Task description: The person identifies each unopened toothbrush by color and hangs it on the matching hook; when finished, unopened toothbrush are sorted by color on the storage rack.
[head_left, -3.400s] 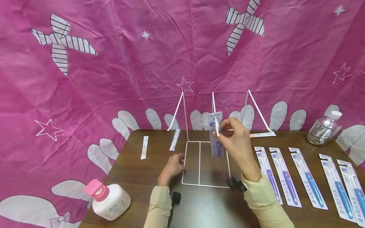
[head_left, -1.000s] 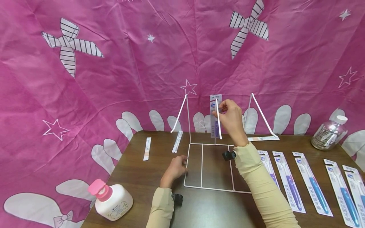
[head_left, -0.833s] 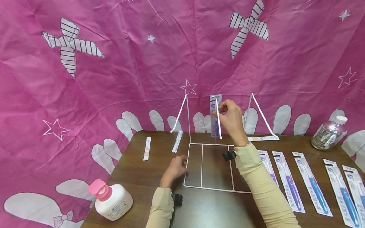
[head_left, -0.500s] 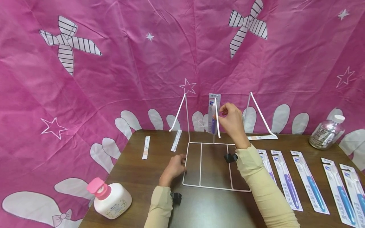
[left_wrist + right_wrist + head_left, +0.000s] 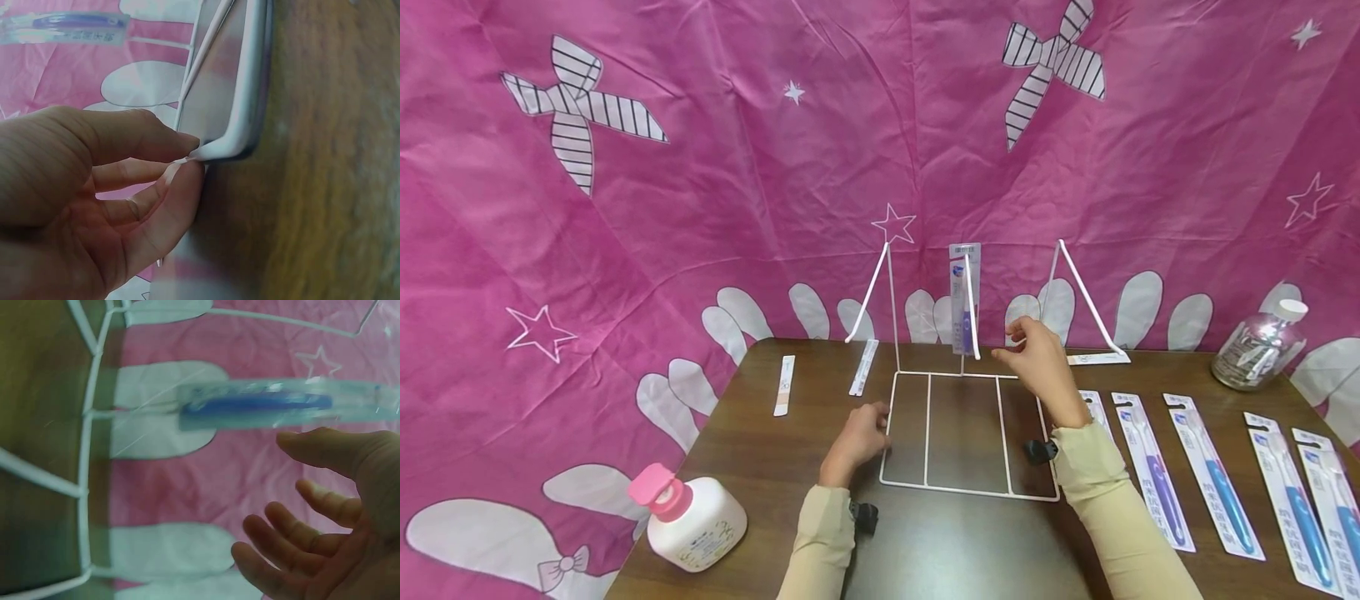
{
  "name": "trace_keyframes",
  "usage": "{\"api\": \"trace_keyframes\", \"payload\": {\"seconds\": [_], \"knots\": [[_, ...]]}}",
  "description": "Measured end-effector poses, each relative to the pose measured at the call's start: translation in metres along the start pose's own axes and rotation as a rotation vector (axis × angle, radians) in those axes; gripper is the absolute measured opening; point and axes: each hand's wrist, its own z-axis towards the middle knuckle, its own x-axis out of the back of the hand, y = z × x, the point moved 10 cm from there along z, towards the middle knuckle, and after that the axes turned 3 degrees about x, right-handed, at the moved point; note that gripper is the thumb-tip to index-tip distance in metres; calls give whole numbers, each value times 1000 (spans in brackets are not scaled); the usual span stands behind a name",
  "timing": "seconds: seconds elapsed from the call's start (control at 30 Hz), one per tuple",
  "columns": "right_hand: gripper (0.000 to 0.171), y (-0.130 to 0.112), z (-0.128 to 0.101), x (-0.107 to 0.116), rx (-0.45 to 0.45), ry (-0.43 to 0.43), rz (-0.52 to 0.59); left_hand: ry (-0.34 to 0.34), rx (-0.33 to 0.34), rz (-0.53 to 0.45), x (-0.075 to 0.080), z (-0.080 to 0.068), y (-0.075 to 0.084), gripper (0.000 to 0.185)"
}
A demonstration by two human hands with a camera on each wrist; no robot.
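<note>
One toothbrush pack (image 5: 964, 300) hung on rack (image 5: 967, 433) at frame centre. Right hand (image 5: 1037, 358) just beside, fingers loose, empty. Left hand (image 5: 861, 433) pinching rack's base corner. Six packs (image 5: 1150, 467) left on tabletop (image 5: 760, 467), lower right.

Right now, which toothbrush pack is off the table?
The purple toothbrush pack hanging upright on the white wire rack, on its middle hook. The other packs lie flat on the table to the right. The right hand is beside it, not touching.

Dark wooden table (image 5: 760, 467) bearing white wire rack (image 5: 966, 433), pink-capped lotion bottle (image 5: 688, 521), clear jar (image 5: 1255, 343), packaged toothbrushes (image 5: 1217, 483), paper strips (image 5: 784, 386)
</note>
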Motion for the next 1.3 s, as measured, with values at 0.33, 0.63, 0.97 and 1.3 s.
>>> {"api": "trace_keyframes", "payload": {"seconds": [0.33,0.63,0.97,1.3], "knots": [[49,57,-31,-1,-60,-180,-168,2,33,-38,-1,2,-2,50],[54,93,-53,8,-154,-240,-196,-3,49,-22,1,0,-5,49],[37,125,-63,30,-254,-253,-258,-7,42,-12,-1,1,-5,51],[18,143,-75,34,-380,-314,-289,-7,42,6,-3,3,-4,51]]}}
